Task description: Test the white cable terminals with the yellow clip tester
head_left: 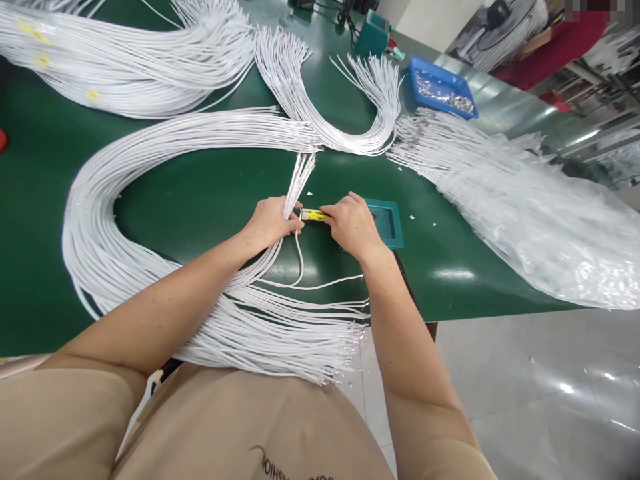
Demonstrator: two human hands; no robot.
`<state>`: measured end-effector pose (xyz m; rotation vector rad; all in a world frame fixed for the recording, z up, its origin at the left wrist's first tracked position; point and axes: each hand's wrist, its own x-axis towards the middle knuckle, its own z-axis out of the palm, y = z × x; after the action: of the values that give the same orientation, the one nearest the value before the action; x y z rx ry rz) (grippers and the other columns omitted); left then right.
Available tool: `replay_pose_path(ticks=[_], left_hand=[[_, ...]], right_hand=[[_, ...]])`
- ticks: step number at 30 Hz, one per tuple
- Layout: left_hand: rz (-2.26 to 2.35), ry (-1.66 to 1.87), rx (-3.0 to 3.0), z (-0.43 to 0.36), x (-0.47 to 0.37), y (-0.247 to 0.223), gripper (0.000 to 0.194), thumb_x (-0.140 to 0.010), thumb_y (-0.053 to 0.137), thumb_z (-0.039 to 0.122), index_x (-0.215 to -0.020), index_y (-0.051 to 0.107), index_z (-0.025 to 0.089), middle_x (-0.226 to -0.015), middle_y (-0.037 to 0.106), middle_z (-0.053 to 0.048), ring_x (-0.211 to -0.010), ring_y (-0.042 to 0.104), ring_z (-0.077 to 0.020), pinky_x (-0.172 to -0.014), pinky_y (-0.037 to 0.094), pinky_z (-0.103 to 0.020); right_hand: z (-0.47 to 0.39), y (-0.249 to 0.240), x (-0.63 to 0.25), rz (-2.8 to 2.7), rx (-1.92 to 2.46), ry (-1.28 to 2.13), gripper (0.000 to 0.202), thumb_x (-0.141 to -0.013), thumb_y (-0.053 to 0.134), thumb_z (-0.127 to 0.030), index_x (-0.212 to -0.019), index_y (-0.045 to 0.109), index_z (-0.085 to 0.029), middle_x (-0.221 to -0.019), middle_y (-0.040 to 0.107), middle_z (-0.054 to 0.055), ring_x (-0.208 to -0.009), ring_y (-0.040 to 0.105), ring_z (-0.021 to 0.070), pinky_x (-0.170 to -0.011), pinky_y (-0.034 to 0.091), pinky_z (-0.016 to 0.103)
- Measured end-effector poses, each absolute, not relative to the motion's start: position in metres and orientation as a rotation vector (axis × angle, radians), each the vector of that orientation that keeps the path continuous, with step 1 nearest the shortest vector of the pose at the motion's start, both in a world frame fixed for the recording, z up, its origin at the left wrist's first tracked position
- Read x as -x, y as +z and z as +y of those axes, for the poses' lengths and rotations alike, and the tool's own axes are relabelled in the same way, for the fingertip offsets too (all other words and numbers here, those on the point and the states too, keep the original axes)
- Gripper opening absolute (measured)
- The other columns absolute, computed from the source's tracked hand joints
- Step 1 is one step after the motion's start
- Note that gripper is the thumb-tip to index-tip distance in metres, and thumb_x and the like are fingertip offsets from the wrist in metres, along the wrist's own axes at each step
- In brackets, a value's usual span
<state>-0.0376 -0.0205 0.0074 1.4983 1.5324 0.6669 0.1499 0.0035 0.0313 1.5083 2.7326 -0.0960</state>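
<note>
My left hand (273, 221) is closed round a small bunch of white cables (299, 179), whose tipped ends stick up above the fingers. One cable bends away just below the thumb. In my right hand (353, 223) is a small yellow-and-black tool (315, 215) with a pale, metal-looking end; its exact kind I cannot make out. That end touches or nearly touches the fingertips of my left hand. The held cables run down into a large curved bundle of white cables (87, 220) on the green table (200, 180).
A teal tray (393, 223) lies just beyond my right hand. Further back are more cable bundles (345, 133), a blue tray (440, 90) of small metal parts and a teal device (373, 33). Bagged cables (540, 213) cover the right side. A person's red sleeve (555, 53) shows behind.
</note>
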Motion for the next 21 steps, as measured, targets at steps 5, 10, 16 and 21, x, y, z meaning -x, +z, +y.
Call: replay_pose_path(ticks=[5, 10, 16, 21], left_hand=[[1.52, 0.671, -1.474, -0.019, 0.041, 0.004, 0.037, -0.068, 0.07, 0.025, -0.104, 0.069, 0.016, -0.069, 0.075, -0.001, -0.066, 0.069, -0.0204, -0.083, 0.05, -0.035], [1.492, 0.679, -1.489, -0.017, 0.051, 0.005, 0.038, -0.066, 0.07, 0.022, -0.103, 0.07, 0.018, -0.068, 0.074, 0.0, -0.067, 0.069, -0.0198, -0.082, 0.05, -0.033], [1.364, 0.767, -1.305, -0.025, 0.055, 0.019, 0.046, -0.067, 0.072, 0.022, -0.113, 0.068, 0.015, -0.071, 0.073, -0.001, -0.067, 0.066, -0.0174, -0.076, 0.051, -0.032], [1.139, 0.826, -1.035, -0.028, 0.053, 0.019, 0.025, -0.067, 0.079, 0.025, -0.088, 0.07, 0.015, -0.076, 0.07, -0.003, -0.073, 0.066, -0.0142, -0.072, 0.05, -0.027]], right_hand=[[-0.013, 0.042, -0.147, 2.888, -1.759, -0.175, 0.035, -0.091, 0.052, -0.018, -0.123, 0.065, -0.014, -0.123, 0.068, 0.012, -0.117, 0.056, 0.0274, -0.111, 0.03, 0.047], [-0.054, 0.047, -0.125, 2.961, -1.571, -0.341, 0.029, -0.096, 0.045, -0.022, -0.11, 0.07, -0.015, -0.106, 0.073, 0.01, -0.096, 0.063, 0.0239, -0.087, 0.044, 0.037], [-0.1, 0.027, -0.096, 2.923, -1.162, -0.226, 0.023, -0.092, 0.045, -0.014, -0.087, 0.068, -0.015, -0.086, 0.07, 0.009, -0.083, 0.062, 0.0242, -0.077, 0.042, 0.039], [-0.131, 0.024, -0.09, 2.766, -1.289, -0.316, 0.025, -0.084, 0.045, -0.01, -0.088, 0.068, -0.016, -0.083, 0.07, 0.012, -0.076, 0.063, 0.0262, -0.072, 0.044, 0.042]])
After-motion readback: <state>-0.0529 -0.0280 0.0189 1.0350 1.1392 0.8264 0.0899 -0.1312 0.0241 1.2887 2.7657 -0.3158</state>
